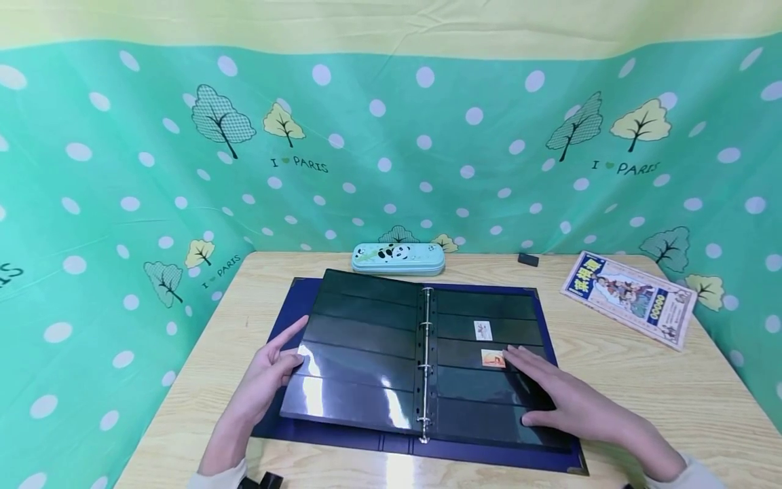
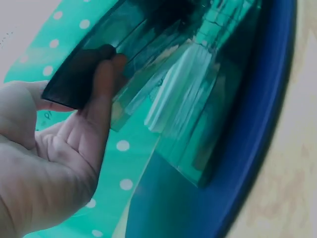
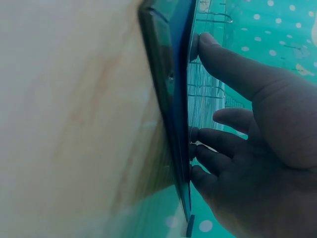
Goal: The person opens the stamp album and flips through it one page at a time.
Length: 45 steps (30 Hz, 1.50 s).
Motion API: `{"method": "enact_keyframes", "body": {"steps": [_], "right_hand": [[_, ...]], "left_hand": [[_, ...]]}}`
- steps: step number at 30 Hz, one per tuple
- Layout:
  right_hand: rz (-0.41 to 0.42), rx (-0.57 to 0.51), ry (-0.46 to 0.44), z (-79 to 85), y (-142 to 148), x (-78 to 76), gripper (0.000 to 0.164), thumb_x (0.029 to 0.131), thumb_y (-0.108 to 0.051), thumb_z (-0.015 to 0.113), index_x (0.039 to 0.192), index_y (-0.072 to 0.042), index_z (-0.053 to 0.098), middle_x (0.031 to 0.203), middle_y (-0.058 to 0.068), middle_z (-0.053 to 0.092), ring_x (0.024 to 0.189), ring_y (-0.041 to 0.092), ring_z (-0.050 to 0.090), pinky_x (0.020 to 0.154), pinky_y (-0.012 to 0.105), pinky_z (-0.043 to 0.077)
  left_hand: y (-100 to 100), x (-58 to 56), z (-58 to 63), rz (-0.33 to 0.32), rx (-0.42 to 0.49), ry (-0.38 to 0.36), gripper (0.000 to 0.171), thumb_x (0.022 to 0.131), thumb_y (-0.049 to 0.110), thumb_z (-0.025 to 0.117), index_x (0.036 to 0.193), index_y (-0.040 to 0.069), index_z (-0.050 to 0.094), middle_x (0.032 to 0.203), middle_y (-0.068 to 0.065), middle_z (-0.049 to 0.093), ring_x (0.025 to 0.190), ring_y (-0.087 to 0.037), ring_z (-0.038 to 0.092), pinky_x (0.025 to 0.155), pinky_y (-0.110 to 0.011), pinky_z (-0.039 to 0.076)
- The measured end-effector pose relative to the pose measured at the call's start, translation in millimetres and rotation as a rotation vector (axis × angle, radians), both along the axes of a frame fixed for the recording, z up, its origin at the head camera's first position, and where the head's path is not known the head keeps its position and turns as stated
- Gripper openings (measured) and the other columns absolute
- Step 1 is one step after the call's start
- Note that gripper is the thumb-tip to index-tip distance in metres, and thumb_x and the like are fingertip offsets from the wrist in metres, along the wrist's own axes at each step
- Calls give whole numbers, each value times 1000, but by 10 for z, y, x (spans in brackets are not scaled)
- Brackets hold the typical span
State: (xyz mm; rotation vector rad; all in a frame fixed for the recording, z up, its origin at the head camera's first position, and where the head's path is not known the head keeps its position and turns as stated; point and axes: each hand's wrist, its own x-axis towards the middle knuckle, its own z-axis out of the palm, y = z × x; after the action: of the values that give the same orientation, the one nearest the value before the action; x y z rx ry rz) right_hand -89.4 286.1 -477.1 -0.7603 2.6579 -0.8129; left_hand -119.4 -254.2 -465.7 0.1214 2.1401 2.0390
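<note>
Head view: by the left hand (image 1: 264, 370), a black page (image 1: 360, 346) was pinched at its outer edge. The blue ring album (image 1: 391, 442) was spread open on the table (image 1: 208, 360), with a panda-printed case (image 1: 398, 259) seen behind it. On the right page (image 1: 489, 390), a pale stamp (image 1: 482, 331) and an orange stamp (image 1: 491, 358) were displayed; beside them the right hand (image 1: 565, 401) was rested, fingers loosely extended, nothing gripped. Farther right, a printed sheet (image 1: 629, 299) was seen.
</note>
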Motion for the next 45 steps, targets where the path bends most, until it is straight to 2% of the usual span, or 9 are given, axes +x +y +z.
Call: {"method": "enact_keyframes", "body": {"steps": [4, 9, 11, 17, 20, 23, 28, 36, 45], "right_hand": [[8, -1, 0, -16, 16, 3, 97, 100, -57, 76, 177, -19, 31, 179, 25, 30, 157, 55, 36, 109, 64, 55], [22, -7, 4, -26, 36, 11, 95, 102, -59, 73, 178, -23, 30, 180, 24, 28, 158, 55, 34, 110, 65, 54], [27, -8, 13, -26, 40, 14, 94, 102, -58, 73, 178, -23, 30, 180, 23, 29, 158, 55, 34, 110, 65, 54], [31, -5, 27, -30, 38, 12, 94, 101, -58, 74, 177, -22, 31, 180, 22, 29, 158, 54, 35, 111, 64, 54], [31, -6, 18, -28, 32, 5, 94, 101, -58, 74, 177, -23, 31, 180, 22, 29, 159, 53, 35, 111, 65, 53], [35, -6, 8, -13, 30, -6, 94, 102, -58, 73, 178, -23, 30, 180, 22, 29, 158, 54, 36, 111, 68, 52], [7, -10, -21, 36, 34, -33, 91, 104, -55, 73, 178, -24, 30, 179, 19, 34, 159, 51, 38, 113, 72, 48], [-22, -41, 7, 126, 26, -145, 80, 108, -47, 71, 175, -17, 38, 170, 20, 48, 151, 51, 50, 111, 71, 50], [-170, -184, 263, 102, 62, -374, 62, 106, -15, 77, 163, -6, 55, 140, 10, 75, 136, 45, 64, 103, 68, 52]], "left_hand": [[-21, 16, -55, -19, -82, -66, 74, 104, -6, 55, 174, 7, 34, 70, 8, 35, 62, -11, 36, 64, -22, 38], [-24, 29, -127, -3, -130, -126, 71, 106, -4, 55, 173, 8, 35, 92, 5, 70, 74, -9, 57, 72, -24, 50], [-6, 29, -153, 20, -148, -116, 69, 107, -5, 54, 172, 5, 37, 102, 3, 75, 74, -9, 57, 70, -23, 49], [68, 32, -191, 122, -215, -89, 62, 106, -9, 54, 167, 0, 46, 85, 3, 61, 59, -6, 37, 59, -20, 34], [95, 53, -191, 159, -275, -71, 58, 107, -8, 56, 165, -1, 50, 113, -12, 75, 70, -7, 51, 61, -20, 39], [131, 81, -180, 168, -372, -29, 53, 110, -2, 60, 163, -2, 53, 146, -26, 69, 107, -19, 72, 79, -17, 51], [203, 94, -203, 168, -516, 67, 50, 111, 8, 67, 158, -4, 57, 156, -28, 61, 141, -42, 63, 112, -40, 56], [219, 105, -303, 152, -677, 204, 57, 105, 16, 78, 152, -9, 59, 170, -33, 38, 156, -59, 36, 122, -74, 36], [312, 118, -408, 115, -683, 212, 91, 97, 39, 87, 166, -1, 45, 177, -30, 28, 165, -57, 16, 124, -82, 22]]}}
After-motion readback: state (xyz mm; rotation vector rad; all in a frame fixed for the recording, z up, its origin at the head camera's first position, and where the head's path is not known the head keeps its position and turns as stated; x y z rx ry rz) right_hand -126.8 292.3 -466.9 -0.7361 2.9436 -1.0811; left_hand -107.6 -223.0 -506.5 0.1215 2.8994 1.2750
